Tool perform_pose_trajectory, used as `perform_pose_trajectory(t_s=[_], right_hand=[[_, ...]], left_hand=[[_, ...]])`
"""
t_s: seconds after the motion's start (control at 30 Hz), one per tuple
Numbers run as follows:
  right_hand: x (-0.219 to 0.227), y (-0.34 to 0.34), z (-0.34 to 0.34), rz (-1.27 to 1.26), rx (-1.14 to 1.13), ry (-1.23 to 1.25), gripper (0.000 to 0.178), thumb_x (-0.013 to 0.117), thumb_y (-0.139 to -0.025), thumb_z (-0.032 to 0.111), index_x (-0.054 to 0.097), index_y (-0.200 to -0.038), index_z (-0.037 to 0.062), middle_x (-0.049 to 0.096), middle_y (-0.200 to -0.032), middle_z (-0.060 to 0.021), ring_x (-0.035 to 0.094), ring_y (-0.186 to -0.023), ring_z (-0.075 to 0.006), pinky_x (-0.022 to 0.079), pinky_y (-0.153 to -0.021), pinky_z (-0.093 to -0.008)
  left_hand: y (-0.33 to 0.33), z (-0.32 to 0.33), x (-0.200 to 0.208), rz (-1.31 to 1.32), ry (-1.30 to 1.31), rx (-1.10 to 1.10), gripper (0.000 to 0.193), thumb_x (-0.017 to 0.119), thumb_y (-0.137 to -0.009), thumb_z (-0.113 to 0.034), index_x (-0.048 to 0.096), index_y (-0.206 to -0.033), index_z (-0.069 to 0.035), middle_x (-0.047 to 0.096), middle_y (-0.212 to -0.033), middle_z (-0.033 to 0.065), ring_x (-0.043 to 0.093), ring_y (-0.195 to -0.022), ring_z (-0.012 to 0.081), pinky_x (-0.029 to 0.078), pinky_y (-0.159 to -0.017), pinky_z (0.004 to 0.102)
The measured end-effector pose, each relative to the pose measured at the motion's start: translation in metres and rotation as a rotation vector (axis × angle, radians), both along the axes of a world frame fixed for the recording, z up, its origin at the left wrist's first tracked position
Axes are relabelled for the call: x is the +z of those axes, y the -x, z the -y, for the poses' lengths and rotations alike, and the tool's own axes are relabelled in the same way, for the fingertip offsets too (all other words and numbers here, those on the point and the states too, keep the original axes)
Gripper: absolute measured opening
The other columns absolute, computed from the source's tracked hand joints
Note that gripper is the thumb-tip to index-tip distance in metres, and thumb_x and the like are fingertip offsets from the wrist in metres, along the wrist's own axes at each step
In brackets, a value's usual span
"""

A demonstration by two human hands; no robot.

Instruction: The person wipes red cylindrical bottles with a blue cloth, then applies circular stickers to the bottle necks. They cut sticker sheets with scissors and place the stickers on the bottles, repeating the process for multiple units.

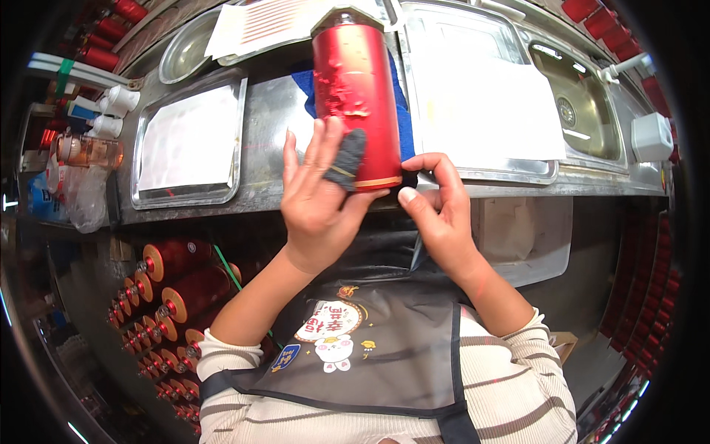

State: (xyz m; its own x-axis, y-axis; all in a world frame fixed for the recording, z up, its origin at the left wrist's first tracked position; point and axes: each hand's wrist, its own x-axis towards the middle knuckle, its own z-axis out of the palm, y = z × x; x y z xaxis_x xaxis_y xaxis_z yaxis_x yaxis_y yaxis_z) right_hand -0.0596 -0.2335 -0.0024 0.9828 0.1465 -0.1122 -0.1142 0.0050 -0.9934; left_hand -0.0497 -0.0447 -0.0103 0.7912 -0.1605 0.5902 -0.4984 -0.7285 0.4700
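A shiny red metallic cylinder (359,81) lies at the middle of the steel counter, its far end dark and clear, a gold rim at its near end. Crinkled, bright red patches mark its left side. My left hand (314,196) rests on the cylinder's near left side with its fingers stretched out. One of those fingers wears a dark grey cover (346,159). Beside the cylinder's near right edge is my right hand (441,211), thumb and index finger curved and apart, with nothing visible between them. Part of a blue cloth (401,111) shows under the cylinder.
Steel trays with white sheets lie left (238,140) and right (551,174) of the cylinder. A sink (592,118) is at the right, a round metal bowl (185,55) at the back left. Several red cylinders (181,255) are stacked below, left. A white bin (558,244) stands under the counter.
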Motion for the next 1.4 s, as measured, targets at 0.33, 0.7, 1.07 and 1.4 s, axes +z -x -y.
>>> perform_pose_trajectory(t_s=[0.33,0.7,1.07,1.4], right_hand=[[0.000,-0.013,-0.030,0.322,-0.154,0.368,0.050,0.078,-0.080,0.025,0.048,-0.111,0.0003,0.052,-0.101,-0.0121,0.057,-0.075,-0.0214,0.047,-0.061,-0.0329],[-0.010,-0.012,-0.029,0.334,-0.119,0.286,0.046,0.073,-0.083,0.022,0.045,-0.113,0.0007,0.051,-0.101,-0.0161,0.059,-0.083,-0.0312,0.049,-0.067,-0.0382],[0.000,-0.016,-0.028,0.325,-0.107,0.306,0.041,0.069,-0.087,0.024,0.047,-0.114,0.0028,0.052,-0.101,-0.0171,0.059,-0.085,-0.0344,0.050,-0.069,-0.0425],[-0.005,-0.015,-0.023,0.347,-0.078,0.279,0.042,0.069,-0.088,0.028,0.046,-0.114,0.0043,0.050,-0.100,-0.0162,0.060,-0.079,-0.0330,0.051,-0.063,-0.0421]], left_hand=[[0.037,-0.015,-0.027,-0.088,0.135,0.016,0.045,0.084,-0.077,-0.011,0.068,-0.116,0.006,0.058,-0.138,0.0250,0.058,-0.127,0.0398,0.030,-0.112,0.0634],[0.027,-0.018,-0.016,-0.018,-0.041,-0.058,0.041,0.083,-0.076,-0.010,0.069,-0.111,0.007,0.058,-0.137,0.0286,0.059,-0.125,0.0441,0.028,-0.111,0.0660],[0.035,-0.020,0.000,-0.154,-0.004,-0.032,0.037,0.080,-0.081,-0.012,0.070,-0.112,0.005,0.054,-0.139,0.0321,0.054,-0.131,0.0417,0.024,-0.113,0.0653],[0.035,-0.020,-0.002,-0.160,-0.013,-0.038,0.033,0.077,-0.084,-0.012,0.070,-0.113,0.004,0.056,-0.137,0.0317,0.053,-0.133,0.0412,0.024,-0.113,0.0673]])
